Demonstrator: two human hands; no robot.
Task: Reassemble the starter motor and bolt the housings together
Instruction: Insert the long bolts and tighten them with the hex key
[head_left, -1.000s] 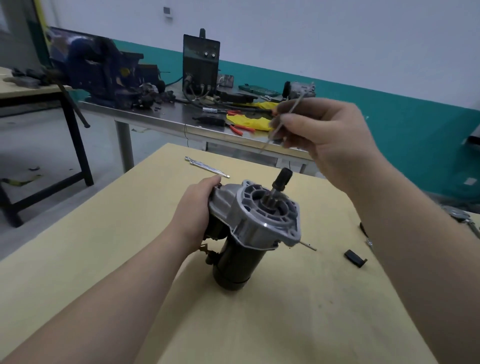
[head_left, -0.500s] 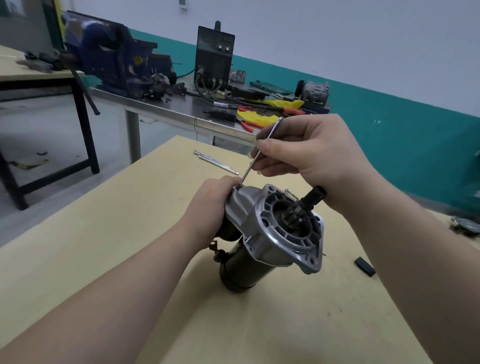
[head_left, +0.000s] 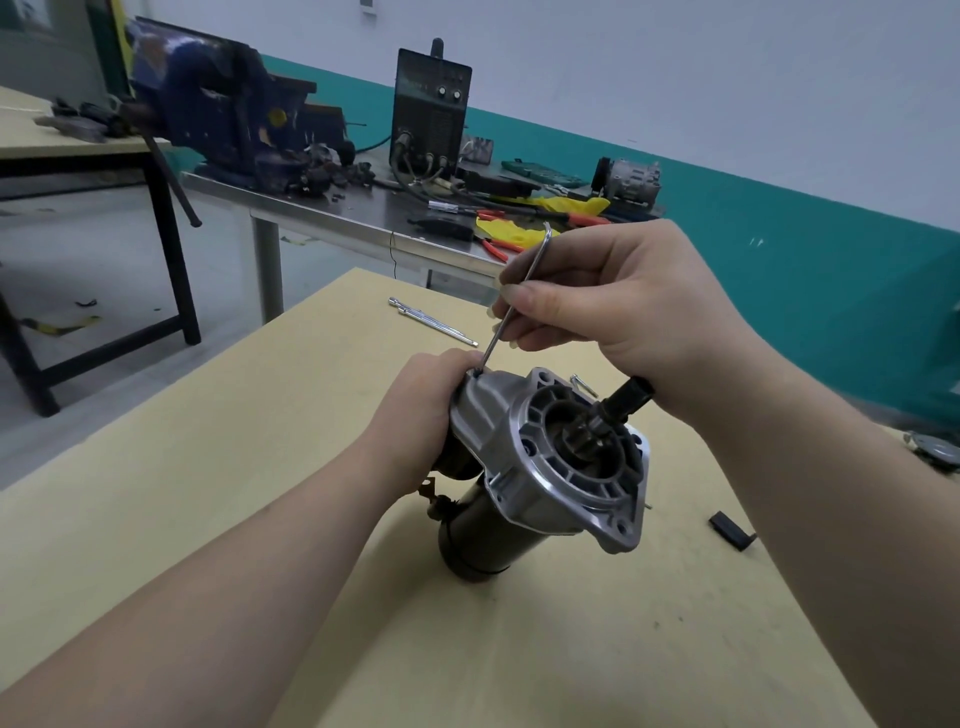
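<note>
a person works at a pale yellow table (head_left: 208, 519) with both bare hands. the starter motor (head_left: 540, 478) stands tilted on the tabletop near the middle of the view, its dark round body (head_left: 483, 540) at the bottom touching the table and its silver housing (head_left: 524, 467) on top, facing the camera. a dark geared shaft (head_left: 626, 400) sticks out of the round opening in the housing, pointing up and to the right.

the left hand (head_left: 421, 415) grips the motor from the left side, fingers curled round the upper back of it just below the silver housing. the right hand (head_left: 618, 306) is above the motor and pinches a thin hex key (head_left: 514, 306) between thumb and fingertips. the key slants down to the left, its bent end showing above the hand and its lower tip sitting at a bolt hole (head_left: 477, 372) on the top left corner of the housing, right beside the left hand's fingers.

two long silver bolts (head_left: 431, 321) lie together on the table beyond the hands. a small black part (head_left: 730, 530) lies on the table to the right of the motor. behind, a steel bench (head_left: 332, 218) carries a blue vise (head_left: 223, 119), a dark boxy machine (head_left: 431, 114) with cables, and yellow and red hand tools (head_left: 524, 228).
</note>
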